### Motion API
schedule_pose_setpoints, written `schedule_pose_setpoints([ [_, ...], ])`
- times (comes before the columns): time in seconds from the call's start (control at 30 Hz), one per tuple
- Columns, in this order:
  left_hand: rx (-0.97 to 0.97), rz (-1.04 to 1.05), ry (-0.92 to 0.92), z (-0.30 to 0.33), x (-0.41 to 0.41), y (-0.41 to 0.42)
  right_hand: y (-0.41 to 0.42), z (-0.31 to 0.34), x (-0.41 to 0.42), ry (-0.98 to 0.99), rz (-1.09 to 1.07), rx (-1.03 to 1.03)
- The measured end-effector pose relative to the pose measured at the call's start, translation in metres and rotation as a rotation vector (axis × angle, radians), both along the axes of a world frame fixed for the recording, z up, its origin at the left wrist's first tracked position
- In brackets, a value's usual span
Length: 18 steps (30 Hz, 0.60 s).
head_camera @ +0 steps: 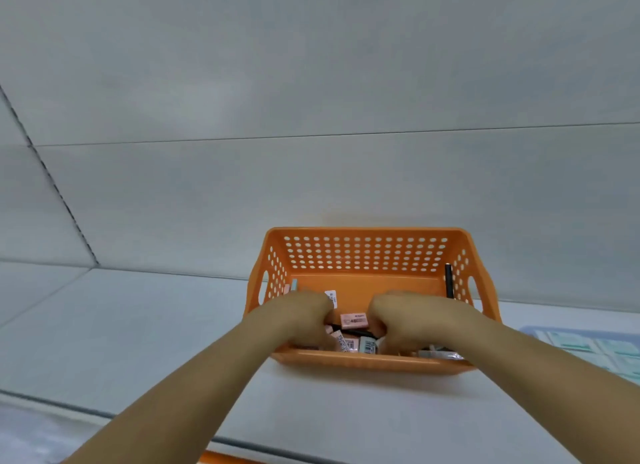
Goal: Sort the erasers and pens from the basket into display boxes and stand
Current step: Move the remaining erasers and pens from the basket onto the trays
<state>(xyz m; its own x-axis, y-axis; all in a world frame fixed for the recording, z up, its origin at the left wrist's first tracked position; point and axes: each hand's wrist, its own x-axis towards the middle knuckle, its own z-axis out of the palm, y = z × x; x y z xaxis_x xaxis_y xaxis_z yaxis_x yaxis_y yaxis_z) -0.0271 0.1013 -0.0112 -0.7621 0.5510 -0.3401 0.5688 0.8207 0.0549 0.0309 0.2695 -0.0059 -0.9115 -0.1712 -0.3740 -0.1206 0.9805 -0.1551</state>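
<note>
Erasers (353,320) and pens lie in the orange basket (367,252) on the counter (138,325) as I gather stock: fingers of my left hand (301,316) and right hand (403,320) curl among them, whether gripping I cannot tell. Next, a firm grasp and a lift clear of the rim.

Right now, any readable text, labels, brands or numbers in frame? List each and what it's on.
"4B": large print on the pink eraser in the orange basket; the small brand line above it is too blurred to read.
White label by the left hand: print and barcode too small to read.
Pink eraser wrapper and grey eraser wrapper at the front: barcodes, illegible.
Nothing else is legible.
</note>
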Motion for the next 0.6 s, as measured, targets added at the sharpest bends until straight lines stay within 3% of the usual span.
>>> schedule_pose_setpoints([
  [0.13, 0.075, -0.059, -0.132, 0.002, -0.006, -0.009, 0.000, -0.003, -0.002, -0.056, 0.047, -0.144],
  [0.37, 0.083, -0.073, -0.146, -0.011, -0.012, -0.008, -0.002, -0.011, -0.010, -0.020, 0.120, -0.038],
  [0.6, 0.245, -0.069, -0.202, -0.016, -0.017, -0.007, 0.005, -0.011, -0.006, -0.014, 0.183, -0.122],
])
